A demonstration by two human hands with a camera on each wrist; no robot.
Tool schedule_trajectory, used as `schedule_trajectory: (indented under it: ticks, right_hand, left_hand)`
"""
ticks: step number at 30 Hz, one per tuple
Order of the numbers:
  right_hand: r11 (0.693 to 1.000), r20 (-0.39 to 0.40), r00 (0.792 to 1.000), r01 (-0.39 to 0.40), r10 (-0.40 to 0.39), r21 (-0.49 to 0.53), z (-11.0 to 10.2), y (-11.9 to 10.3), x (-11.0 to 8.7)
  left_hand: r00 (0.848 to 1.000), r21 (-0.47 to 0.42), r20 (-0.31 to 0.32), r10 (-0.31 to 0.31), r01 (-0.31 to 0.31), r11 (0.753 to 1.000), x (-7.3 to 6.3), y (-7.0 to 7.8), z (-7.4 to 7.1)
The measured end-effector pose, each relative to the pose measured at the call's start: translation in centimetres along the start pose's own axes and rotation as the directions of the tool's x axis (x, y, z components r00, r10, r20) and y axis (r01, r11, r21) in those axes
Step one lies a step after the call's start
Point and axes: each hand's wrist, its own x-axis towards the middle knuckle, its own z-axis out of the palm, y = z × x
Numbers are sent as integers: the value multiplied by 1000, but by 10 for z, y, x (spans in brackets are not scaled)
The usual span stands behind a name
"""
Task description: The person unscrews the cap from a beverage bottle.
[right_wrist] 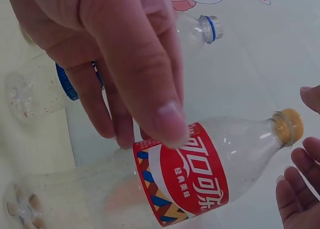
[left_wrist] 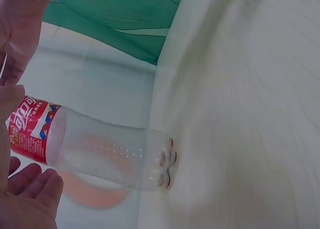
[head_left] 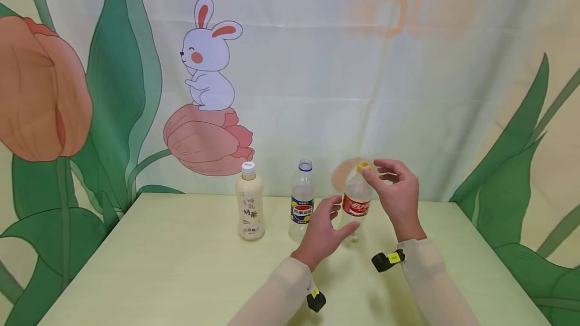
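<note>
A clear plastic cola bottle (head_left: 357,205) with a red label and a yellow cap (head_left: 363,166) stands upright on the table. My left hand (head_left: 322,233) is beside its label, thumb and fingers spread on either side. In the left wrist view, the bottle (left_wrist: 100,146) shows between that thumb and the fingertips (left_wrist: 50,189). Near the cap is my right hand (head_left: 399,190), its thumb and fingers parted. From the right wrist, gaps show between the yellow cap (right_wrist: 288,127) and the right fingertips (right_wrist: 296,181). The left thumb (right_wrist: 170,121) overlaps the red label there.
Left of the cola bottle stands an uncapped clear bottle (head_left: 302,200) with a blue label. A cream-coloured milk tea bottle (head_left: 250,205) with a white cap is farther left. Behind the pale table (head_left: 172,260) hangs a cloth (head_left: 308,74) printed with a rabbit and tulips.
</note>
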Motion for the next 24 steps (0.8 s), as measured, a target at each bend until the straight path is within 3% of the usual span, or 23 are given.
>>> schedule_trajectory:
  ticks: [9,14,24]
  right_hand:
    - [990,73,989,-127,132,-64,5,4,6]
    - [988,88,986,-134,140,-74,7,7,5]
    - [991,51,990,-130,131,-17,10,8,6]
  left_hand:
    - [993,35,-43,-112,114,993,13,4,20]
    - [990,19,-70,-119,120,993,23,2,27]
    - [990,-33,-62,-126,124,992,38,3,35]
